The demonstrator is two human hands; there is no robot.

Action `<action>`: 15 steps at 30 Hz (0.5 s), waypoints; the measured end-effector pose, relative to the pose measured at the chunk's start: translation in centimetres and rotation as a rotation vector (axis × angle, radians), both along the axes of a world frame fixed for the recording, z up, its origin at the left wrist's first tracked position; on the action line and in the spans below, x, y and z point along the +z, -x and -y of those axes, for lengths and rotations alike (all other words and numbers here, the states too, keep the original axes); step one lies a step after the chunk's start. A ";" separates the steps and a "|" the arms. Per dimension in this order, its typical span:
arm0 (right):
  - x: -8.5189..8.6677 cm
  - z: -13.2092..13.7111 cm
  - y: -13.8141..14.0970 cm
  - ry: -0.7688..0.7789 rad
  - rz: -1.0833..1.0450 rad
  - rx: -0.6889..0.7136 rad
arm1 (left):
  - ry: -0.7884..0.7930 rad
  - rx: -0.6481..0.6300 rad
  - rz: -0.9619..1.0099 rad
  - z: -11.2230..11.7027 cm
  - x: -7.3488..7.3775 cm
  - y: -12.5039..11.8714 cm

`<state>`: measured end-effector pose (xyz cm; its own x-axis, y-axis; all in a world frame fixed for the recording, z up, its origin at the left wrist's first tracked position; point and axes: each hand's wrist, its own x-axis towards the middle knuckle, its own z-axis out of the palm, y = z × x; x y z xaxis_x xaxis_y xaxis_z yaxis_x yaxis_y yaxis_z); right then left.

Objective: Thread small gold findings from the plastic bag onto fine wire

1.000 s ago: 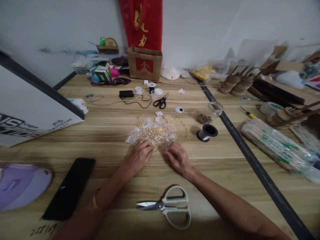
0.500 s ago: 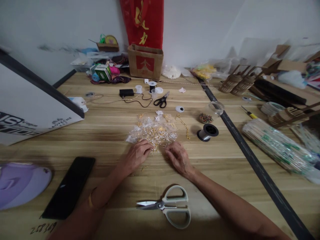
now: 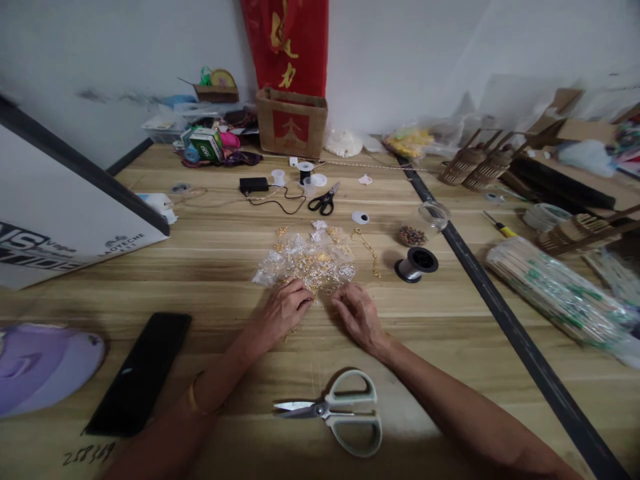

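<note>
My left hand point(image 3: 281, 311) and my right hand point(image 3: 356, 313) rest on the wooden table point(image 3: 210, 280), knuckles up, fingers curled down at the near edge of a heap of small clear bags with gold and silver trinkets point(image 3: 310, 257). The fingertips of both hands pinch at tiny gold pieces between them; what they hold is too small to name. A gold chain point(image 3: 369, 251) lies just right of the heap. White-handled scissors point(image 3: 340, 411) lie shut near me, below my hands.
A black phone point(image 3: 140, 373) and a purple cap point(image 3: 40, 367) lie at the left. A spool of wire point(image 3: 417, 264), a bead jar point(image 3: 425, 223), black scissors point(image 3: 323, 199), a cardboard box point(image 3: 291, 125), a white board point(image 3: 65, 207) and bagged sticks point(image 3: 555, 290) surround the area.
Both hands stay at the near edge of the heap with small finger movements; the left hand shifted slightly right toward the right hand. The view drifted a little.
</note>
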<state>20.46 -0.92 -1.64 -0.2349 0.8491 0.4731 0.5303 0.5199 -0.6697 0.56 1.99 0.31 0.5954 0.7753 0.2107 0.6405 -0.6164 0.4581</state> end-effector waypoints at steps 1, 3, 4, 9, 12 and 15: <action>0.0 0.0 0.0 0.007 -0.006 -0.006 | -0.007 -0.001 -0.018 0.0 0.1 -0.1; 0.0 0.0 0.0 0.015 -0.011 -0.005 | -0.020 -0.001 -0.063 0.1 0.2 -0.3; 0.0 0.0 0.0 0.014 -0.012 -0.004 | -0.027 0.000 -0.086 0.1 0.2 -0.3; 0.0 0.0 0.0 0.011 -0.009 -0.004 | -0.058 0.008 -0.145 0.2 0.3 -0.6; 0.0 0.0 0.0 0.010 -0.008 -0.003 | -0.046 0.003 -0.130 0.3 0.4 -0.6; -0.1 0.0 0.0 0.016 -0.011 -0.009 | -0.031 0.009 -0.112 0.3 0.5 -0.4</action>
<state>20.48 -0.90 -1.71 -0.2224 0.8586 0.4619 0.5273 0.5044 -0.6837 0.93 1.73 0.79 0.6097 0.7747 0.1673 0.6921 -0.6233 0.3641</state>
